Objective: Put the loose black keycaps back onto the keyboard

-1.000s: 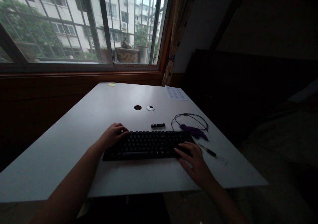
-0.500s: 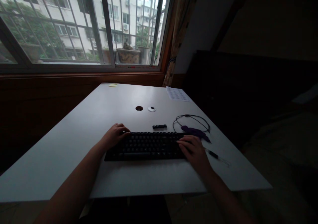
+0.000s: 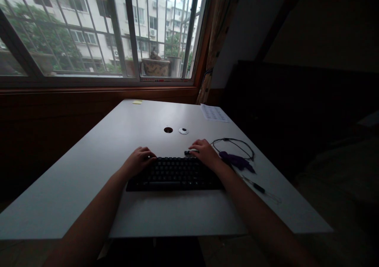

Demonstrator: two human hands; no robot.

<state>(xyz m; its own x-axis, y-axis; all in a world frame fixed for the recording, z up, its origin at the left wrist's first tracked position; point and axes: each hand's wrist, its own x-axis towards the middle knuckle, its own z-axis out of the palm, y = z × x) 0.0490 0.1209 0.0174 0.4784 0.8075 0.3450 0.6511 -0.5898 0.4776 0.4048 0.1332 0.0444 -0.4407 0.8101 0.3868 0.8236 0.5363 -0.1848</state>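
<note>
Both hands reach forward, palms down: left hand (image 3: 138, 159) rests curled on a black keyboard's (image 3: 174, 174) left end, gripping nothing; right hand (image 3: 204, 153) stretches past its far edge, fingertips on a small black bar (image 3: 187, 153), grip unclear. White desk (image 3: 89, 172) beneath a barred window (image 3: 97, 30), dim room.

Small black bar (image 3: 187, 153): mostly under my right hand (image 3: 205, 155); I cannot tell whether the fingers grip it. Keyboard (image 3: 174, 173): left rear corner covered by my left hand (image 3: 138, 161); key legends too dim to read. Paper sheet (image 3: 214, 112): print illegible. Purple object (image 3: 237, 161): shape unclear in shadow.
</note>
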